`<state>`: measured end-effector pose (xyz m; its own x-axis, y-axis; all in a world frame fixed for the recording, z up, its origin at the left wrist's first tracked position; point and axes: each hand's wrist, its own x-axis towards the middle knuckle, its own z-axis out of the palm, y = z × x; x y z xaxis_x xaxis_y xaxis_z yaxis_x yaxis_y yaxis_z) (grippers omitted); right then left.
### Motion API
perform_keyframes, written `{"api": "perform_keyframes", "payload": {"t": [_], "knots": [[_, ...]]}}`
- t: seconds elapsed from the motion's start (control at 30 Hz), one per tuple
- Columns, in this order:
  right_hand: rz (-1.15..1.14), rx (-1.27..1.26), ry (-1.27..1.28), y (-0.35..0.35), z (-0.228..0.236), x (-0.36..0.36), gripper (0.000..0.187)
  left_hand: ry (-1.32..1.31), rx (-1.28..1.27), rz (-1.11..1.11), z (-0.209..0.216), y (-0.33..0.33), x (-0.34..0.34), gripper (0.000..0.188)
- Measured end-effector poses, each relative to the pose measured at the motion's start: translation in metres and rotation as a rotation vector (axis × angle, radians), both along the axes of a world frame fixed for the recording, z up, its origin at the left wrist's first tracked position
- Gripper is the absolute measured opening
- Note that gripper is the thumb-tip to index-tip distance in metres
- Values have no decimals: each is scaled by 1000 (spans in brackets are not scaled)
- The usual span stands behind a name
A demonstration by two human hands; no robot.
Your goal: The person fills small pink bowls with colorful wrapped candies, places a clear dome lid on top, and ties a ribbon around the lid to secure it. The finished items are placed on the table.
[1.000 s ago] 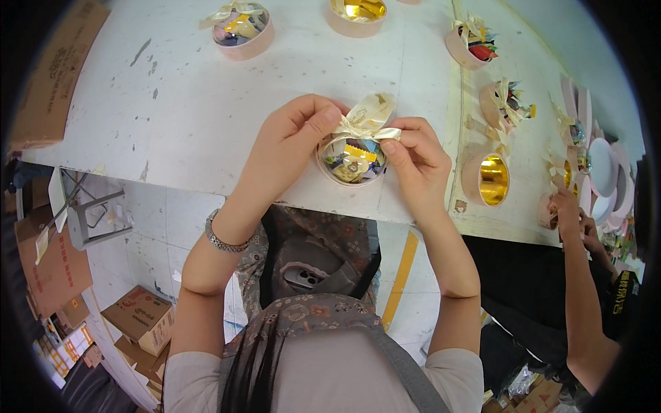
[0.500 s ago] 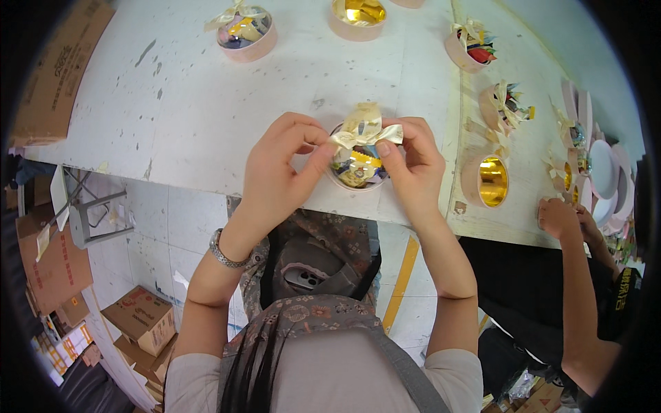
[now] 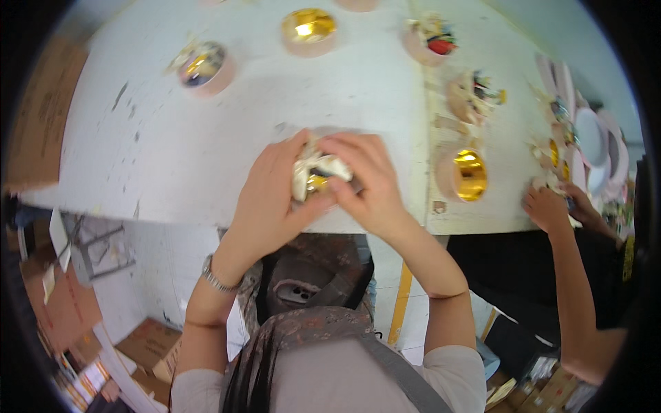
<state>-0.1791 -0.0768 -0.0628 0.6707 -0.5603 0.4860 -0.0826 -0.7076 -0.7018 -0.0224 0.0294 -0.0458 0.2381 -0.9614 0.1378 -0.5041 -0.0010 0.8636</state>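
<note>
A small clear bag of wrapped treats (image 3: 317, 182), tied with a cream satin bow (image 3: 330, 167), is between my hands at the table's near edge. My left hand (image 3: 264, 187) curves round its left side, thumb along the near side. My right hand (image 3: 375, 184) closes round the right side, with its thumb at the bow. Motion blurs the bag, and my fingers cover much of it. The round box beneath it is mostly hidden.
Pink round boxes stand about: a filled one (image 3: 219, 77) at far left, a gold-lined one (image 3: 310, 47) behind, another gold-lined one (image 3: 447, 180) at right. Two filled boxes stand beyond that. A co-worker's hands (image 3: 551, 206) work at far right. Cartons (image 3: 144, 344) lie at lower left.
My hands have drawn closer together and now wrap the bag, where before they pinched the bow's two ends. The whole view has shifted, moving the table's things leftward.
</note>
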Motion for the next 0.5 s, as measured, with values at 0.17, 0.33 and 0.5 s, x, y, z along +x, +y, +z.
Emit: {"api": "perform_keyframes", "payload": {"t": [0.17, 0.33, 0.5], "knots": [[-244, -191, 266, -40, 38, -33, 70, -229, -4, 50, -3, -12, 15, 82], [-895, -175, 718, -145, 58, -95, 91, -464, -131, 547, 5, -48, 57, 86], [-527, 62, 712, -140, 53, -71, 97, -588, -254, 361, 1, -39, 22, 102]]}}
